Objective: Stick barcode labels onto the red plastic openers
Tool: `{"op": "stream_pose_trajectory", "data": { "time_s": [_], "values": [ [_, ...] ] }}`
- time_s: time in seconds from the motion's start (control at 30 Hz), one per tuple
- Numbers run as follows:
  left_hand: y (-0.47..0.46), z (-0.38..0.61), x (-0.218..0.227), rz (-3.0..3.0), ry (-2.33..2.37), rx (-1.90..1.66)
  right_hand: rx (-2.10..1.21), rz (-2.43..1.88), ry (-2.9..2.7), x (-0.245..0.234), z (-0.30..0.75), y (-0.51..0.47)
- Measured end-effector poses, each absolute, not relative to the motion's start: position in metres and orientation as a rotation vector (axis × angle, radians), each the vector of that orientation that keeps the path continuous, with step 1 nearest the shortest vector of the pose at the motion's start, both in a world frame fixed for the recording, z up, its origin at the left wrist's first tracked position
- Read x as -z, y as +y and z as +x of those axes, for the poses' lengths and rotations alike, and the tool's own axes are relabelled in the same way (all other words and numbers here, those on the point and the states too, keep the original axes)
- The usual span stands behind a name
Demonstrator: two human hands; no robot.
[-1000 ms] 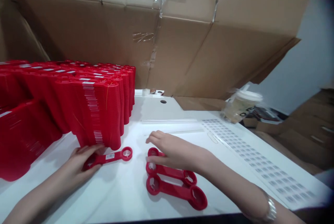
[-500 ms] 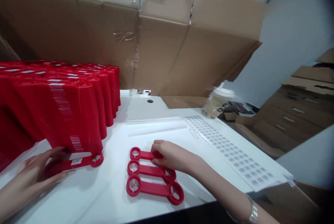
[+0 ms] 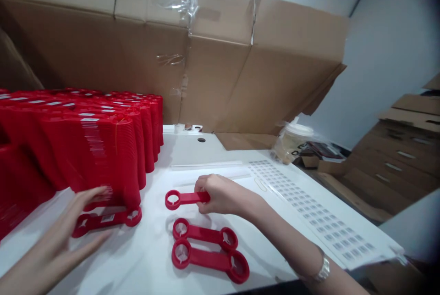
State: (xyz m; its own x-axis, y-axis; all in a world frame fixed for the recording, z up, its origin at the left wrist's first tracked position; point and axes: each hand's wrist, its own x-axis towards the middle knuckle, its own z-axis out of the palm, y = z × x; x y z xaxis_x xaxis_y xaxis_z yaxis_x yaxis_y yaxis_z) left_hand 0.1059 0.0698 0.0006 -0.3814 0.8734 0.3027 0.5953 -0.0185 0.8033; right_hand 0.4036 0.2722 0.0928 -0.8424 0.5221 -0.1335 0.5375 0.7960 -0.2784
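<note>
Between thumb and fingers, my right hand pinches one end of a red plastic piece with a ring at each end; its left ring sticks out, raised off the table. Two similar red ring-ended pieces, one farther and one nearer, lie side by side below it. At the left, my left hand has its thumb and fingers spread around another such piece with a white label. That labelled piece lies at the foot of tall stacks of red pieces; whether the fingers touch it I cannot tell.
A large cardboard sheet stands behind the white table. On the right lie a sheet of small printed labels and a bagged cup with a white lid. Cardboard boxes stand farther right.
My right hand has lifted its red piece away from the two nearer ones. The fingers of my left hand have spread apart around the labelled piece. The view has shifted slightly.
</note>
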Motion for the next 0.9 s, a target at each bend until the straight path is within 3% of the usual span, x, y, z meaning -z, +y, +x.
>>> {"op": "stream_pose_trajectory", "data": {
  "time_s": [0.17, 0.43, 0.67, 0.9],
  "values": [
    [0.079, 0.166, -0.02, 1.442, 1.574, -1.178, 0.421, 0.69, 3.138, -0.122, 0.395, 0.226],
    [0.068, 0.198, -0.038, 1.508, 1.414, -1.555, 0.4, 0.532, 3.215, -0.135, 0.389, 0.188],
    [0.072, 0.196, -0.045, 1.056, 1.186, -1.699, 0.928, 0.668, 3.251, -0.123, 0.402, 0.191],
    [0.073, 0.197, -0.038, 0.55, 1.144, -1.499, 1.394, 0.667, 3.411, -0.098, 0.433, 0.181]
  ]
}}
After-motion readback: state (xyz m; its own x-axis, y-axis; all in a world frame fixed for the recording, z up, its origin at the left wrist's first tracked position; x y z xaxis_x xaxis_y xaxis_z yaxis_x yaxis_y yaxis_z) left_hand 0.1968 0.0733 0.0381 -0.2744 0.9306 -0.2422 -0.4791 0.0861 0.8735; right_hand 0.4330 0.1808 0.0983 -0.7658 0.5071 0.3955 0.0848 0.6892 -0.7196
